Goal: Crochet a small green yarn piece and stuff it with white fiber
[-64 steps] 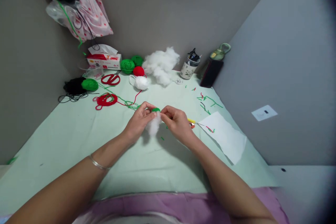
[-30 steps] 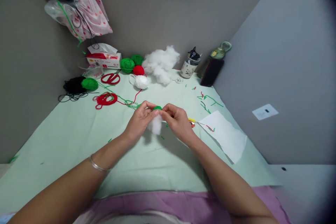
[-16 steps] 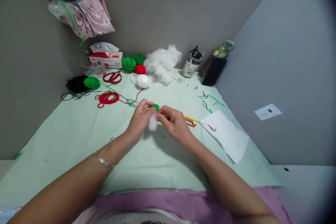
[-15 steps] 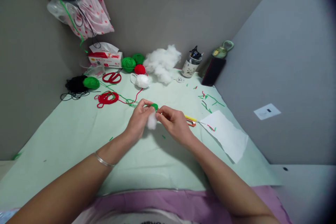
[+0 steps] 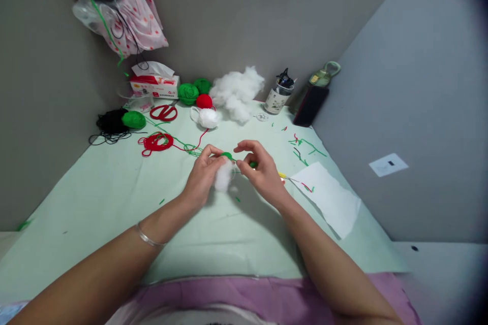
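My left hand (image 5: 202, 176) is closed on a small green yarn piece (image 5: 227, 155), held between thumb and fingers above the table. A tuft of white stuffing (image 5: 223, 177) hangs below the green piece, against my left fingers. Just to the right is my right hand (image 5: 263, 171), its index finger and thumb apart and its other fingers curled. Its thumb tip is close to the green piece; whether they touch I cannot tell. A bit of green shows between the right fingers, too small to make out.
A yellow-handled tool (image 5: 282, 175) lies partly behind my right hand, by a white paper sheet (image 5: 328, 200). Behind are a pile of stuffing (image 5: 238, 92), red scissors (image 5: 163, 112), a red yarn coil (image 5: 158, 143), green yarn balls (image 5: 188, 93), a pen holder (image 5: 279, 99) and a phone (image 5: 310, 105).
My right index finger has lifted away from the thumb, and the hand has drawn slightly right of the green piece. My left hand keeps its hold; more of the stuffing shows.
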Motion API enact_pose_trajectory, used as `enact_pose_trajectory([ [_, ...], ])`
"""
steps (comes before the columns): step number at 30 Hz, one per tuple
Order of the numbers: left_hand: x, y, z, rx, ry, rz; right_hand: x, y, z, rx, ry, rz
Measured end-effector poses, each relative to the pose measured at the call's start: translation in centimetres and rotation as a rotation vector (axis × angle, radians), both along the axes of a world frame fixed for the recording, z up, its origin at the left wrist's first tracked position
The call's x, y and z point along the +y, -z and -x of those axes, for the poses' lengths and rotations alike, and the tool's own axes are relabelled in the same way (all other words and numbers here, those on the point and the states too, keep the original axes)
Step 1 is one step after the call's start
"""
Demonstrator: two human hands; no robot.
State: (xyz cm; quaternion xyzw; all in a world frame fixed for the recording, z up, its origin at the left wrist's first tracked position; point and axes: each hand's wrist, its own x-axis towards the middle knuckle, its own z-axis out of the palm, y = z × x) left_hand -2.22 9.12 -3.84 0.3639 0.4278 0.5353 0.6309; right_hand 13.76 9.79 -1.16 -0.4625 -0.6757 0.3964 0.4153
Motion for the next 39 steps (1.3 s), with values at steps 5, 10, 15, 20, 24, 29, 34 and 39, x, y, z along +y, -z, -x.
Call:
enact_pose_trajectory([
  [5,0.1,0.3,0.1,0.002,-0.018,-0.013,-0.1,0.5,0.1,-0.268,-0.025,-0.116],
  [10,0.1,0.4,0.0,-0.006,0.003,-0.017,-0.1,0.7,0.3,-0.206,-0.033,-0.052],
  [15,0.0,0.2,-0.2,-0.021,0.058,-0.032,0.1,1.0,0.4,-0.170,0.028,0.020],
  [20,0.0,0.1,-0.1,-0.008,0.109,-0.062,0.4,0.8,0.2,-0.137,0.101,0.060],
  [24,0.0,0.2,0.2,0.011,0.164,-0.091,0.5,0.8,-0.1,-0.136,0.111,0.063],
  [29,0.2,0.4,0.3,0.047,0.151,-0.115,0.3,0.2,-0.3,-0.116,-0.001,0.076],
  [34,0.4,0.6,0.2,0.110,0.022,-0.125,-0.8,-0.4,0.5,-0.184,-0.065,0.084],
  [39,0.7,1.0,0.0,0.129,-0.032,-0.087,-1.4,0.2,1.4,-0.222,-0.038,0.049],
])
